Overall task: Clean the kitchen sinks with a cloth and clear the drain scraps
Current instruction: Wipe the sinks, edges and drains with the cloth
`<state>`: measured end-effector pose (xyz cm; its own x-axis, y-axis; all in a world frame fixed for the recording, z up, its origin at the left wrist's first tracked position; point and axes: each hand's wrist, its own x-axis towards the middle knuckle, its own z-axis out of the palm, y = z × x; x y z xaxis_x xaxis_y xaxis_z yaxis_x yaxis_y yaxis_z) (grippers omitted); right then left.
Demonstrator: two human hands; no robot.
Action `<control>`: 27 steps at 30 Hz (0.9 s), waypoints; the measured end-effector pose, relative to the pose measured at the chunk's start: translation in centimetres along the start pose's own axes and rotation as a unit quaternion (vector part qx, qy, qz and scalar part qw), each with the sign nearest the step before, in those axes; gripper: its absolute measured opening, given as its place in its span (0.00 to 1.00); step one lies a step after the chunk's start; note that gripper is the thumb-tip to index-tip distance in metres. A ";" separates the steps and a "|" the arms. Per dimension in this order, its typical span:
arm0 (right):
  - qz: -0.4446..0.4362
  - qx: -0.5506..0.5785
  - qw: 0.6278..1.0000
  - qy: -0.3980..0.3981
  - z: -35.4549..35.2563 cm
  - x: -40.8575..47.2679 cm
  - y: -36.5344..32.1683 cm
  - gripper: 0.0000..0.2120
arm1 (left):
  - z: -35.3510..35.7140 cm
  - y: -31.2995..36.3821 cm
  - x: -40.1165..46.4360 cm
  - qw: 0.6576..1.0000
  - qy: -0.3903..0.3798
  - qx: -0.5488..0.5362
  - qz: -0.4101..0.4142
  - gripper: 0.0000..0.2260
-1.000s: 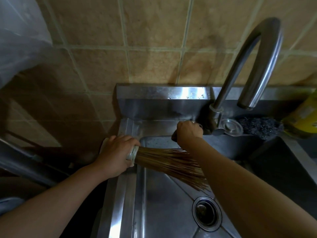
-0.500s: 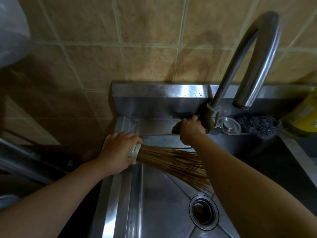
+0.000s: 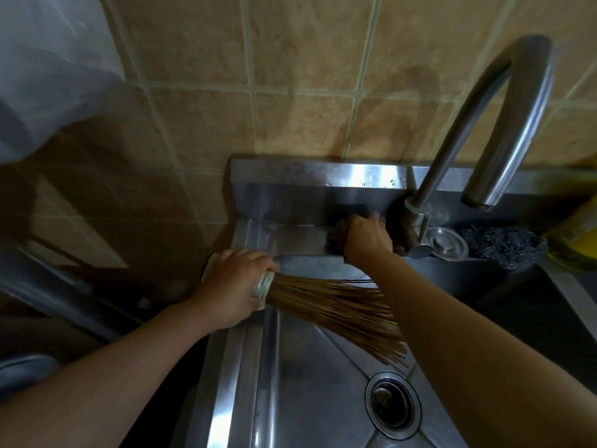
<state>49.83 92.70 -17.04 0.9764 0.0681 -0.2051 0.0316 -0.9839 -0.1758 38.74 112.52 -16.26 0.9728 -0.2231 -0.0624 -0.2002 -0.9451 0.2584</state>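
Left grip [image 3: 233, 282] holds brush [image 3: 332, 308]; cloth [image 3: 336, 236] under right hand [image 3: 366, 239].

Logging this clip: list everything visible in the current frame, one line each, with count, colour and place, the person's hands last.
sink: 1, steel, centre, basin below the hands
drain: 1, dark with a steel ring, basin floor
second basin: 1, dark, right
faucet: 1, steel, arched, behind the divider
round cap: 1, steel, beside the faucet base
scouring pad: 1, dark grey, back ledge, right
yellow bottle: 1, right edge, partly cut off
bamboo brush: 1, brown, pale binding, across the basin
cloth: 1, dark, on the back ledge, mostly hidden
wall tiles: many, tan, behind
plastic bag: 1, translucent, upper left
left hand: grips the brush's bound end
right hand: holds the cloth against the ledge
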 end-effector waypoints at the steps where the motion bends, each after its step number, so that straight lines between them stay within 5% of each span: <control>1: -0.012 0.012 1.000 -0.007 0.4 0.4 -0.3 0.24 | 0.1 -0.2 0.0 1.000 0.001 -0.001 -0.003 0.22; 15: 0.012 -0.085 0.995 -0.053 0.9 -1.2 1.9 0.23 | 0.6 -0.6 -0.4 0.999 -0.019 0.015 -0.022 0.22; 27: 0.002 -0.020 0.998 -0.054 2.5 0.9 0.5 0.31 | 0.1 -1.0 -0.7 1.000 -0.005 -0.003 -0.016 0.22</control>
<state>50.17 92.72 -19.68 0.9476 0.0800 -0.3093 0.0387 -0.9897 -0.1377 38.26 113.62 -16.61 0.9776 -0.1945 -0.0808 -0.1675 -0.9506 0.2614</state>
